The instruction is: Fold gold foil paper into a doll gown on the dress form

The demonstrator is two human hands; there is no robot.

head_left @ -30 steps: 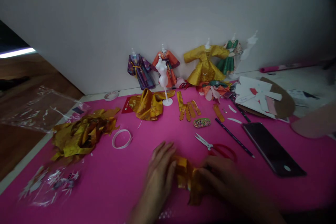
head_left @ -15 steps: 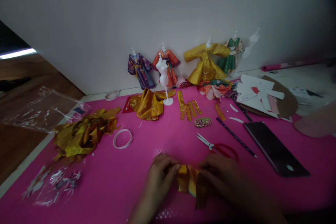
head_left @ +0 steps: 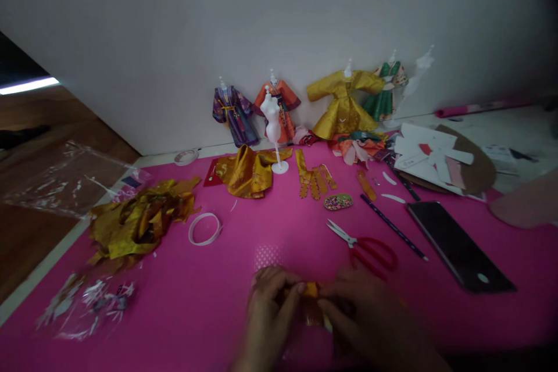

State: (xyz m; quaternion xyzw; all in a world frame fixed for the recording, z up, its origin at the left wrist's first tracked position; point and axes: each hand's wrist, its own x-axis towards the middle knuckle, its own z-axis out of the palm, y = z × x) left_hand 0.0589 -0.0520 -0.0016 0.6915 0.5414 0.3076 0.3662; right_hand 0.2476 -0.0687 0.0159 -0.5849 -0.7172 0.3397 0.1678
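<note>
Between my two hands is a small piece of gold fabric (head_left: 311, 290), near the front of the pink table surface. My left hand (head_left: 274, 305) pinches its left edge between thumb and fingers. From the other side, my right hand (head_left: 360, 308) grips it close to the left fingertips, and covers much of the cloth. The lower part of the fabric hangs in shadow. Just beyond my right hand lie red-handled scissors (head_left: 365, 249), blades apart. A patch of white mesh (head_left: 269, 256) shows behind my left hand.
A white mini mannequin (head_left: 273, 122) stands before dressed doll forms, including a yellow dress (head_left: 344, 102). Gold fabric scraps (head_left: 139, 224) and a tape roll (head_left: 204, 229) lie left. A pencil (head_left: 392, 226), a phone (head_left: 460, 247) and paper pattern pieces (head_left: 418, 145) are right.
My right hand has moved left, bringing both hands' fingertips closer together on the gold fabric. Less of the cloth shows, and more of the scissors' handles is uncovered.
</note>
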